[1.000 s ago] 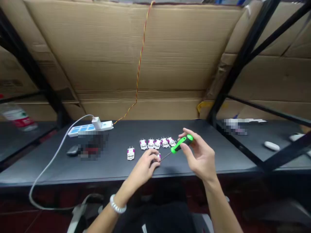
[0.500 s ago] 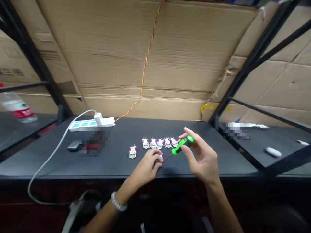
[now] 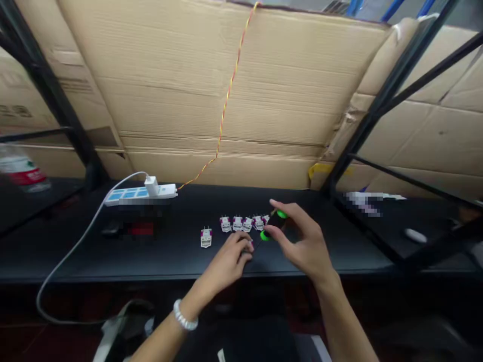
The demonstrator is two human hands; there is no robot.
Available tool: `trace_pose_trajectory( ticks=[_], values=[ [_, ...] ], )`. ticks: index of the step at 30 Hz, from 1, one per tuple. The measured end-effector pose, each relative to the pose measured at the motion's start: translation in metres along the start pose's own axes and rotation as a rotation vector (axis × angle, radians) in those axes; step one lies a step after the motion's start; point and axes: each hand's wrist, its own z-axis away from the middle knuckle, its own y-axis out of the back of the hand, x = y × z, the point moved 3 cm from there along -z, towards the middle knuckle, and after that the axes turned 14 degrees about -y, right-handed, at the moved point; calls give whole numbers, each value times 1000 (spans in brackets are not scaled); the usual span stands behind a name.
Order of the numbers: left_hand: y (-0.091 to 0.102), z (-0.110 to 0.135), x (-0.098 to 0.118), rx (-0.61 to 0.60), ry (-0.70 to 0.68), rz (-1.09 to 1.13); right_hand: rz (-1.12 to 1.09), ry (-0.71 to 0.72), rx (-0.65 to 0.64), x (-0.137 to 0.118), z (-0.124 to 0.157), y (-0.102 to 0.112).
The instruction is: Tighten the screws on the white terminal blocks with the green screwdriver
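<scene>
My left hand (image 3: 229,255) rests on the black table with its fingers closed around a small white-and-purple plug part (image 3: 251,245), mostly hidden by the fingertips. In my right hand (image 3: 306,241), thumb and fingers pinch the green-and-black handle of a screwdriver (image 3: 265,235). Its thin shaft slants down and left to the held part; the tip's exact contact is hidden. Just beyond my hands stands a row of several similar plug parts (image 3: 237,223) with metal pins pointing away. Another plug part (image 3: 206,238) sits apart, left of my left hand.
A white power strip (image 3: 166,191) with a plugged-in white adapter (image 3: 151,186) lies at the back left, its cable hanging over the front edge. Black metal frame posts (image 3: 349,143) flank the table (image 3: 181,261). Cardboard (image 3: 169,100) stands behind, crossed by a twisted red-yellow wire (image 3: 225,106).
My right hand and the screwdriver handle have shifted slightly left, and the fingers sit differently around the handle. My left hand stays on the plug part. The view has tilted slightly and brightened on the cardboard.
</scene>
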Motion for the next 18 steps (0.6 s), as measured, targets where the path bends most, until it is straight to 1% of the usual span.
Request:
trace_pose_trajectory(
  ticks=[5, 7, 11, 12, 13, 16, 17, 18],
  values=[
    [-1, -1, 0, 11, -10, 9, 88, 108, 63, -9, -6, -5],
    [-1, -1, 1, 11, -13, 8, 77, 122, 69, -11, -5, -6],
    [0, 0, 4, 3, 4, 15, -96, 57, -82, -6, -3, -10],
    [0, 0, 4, -3, 9, 17, -121, 50, -85, -4, -3, -11],
    [0, 0, 5, -10, 10, 20, -119, 53, -55, -3, -3, -11],
    [1, 0, 5, -15, 6, 38, -15, 103, 122, 0, -4, -9],
    [1, 0, 5, -15, 6, 45, 19, 114, 159, 1, -3, -8],
    [2, 0, 5, -15, 10, 50, 33, 114, 163, 2, -2, -7]
  ],
)
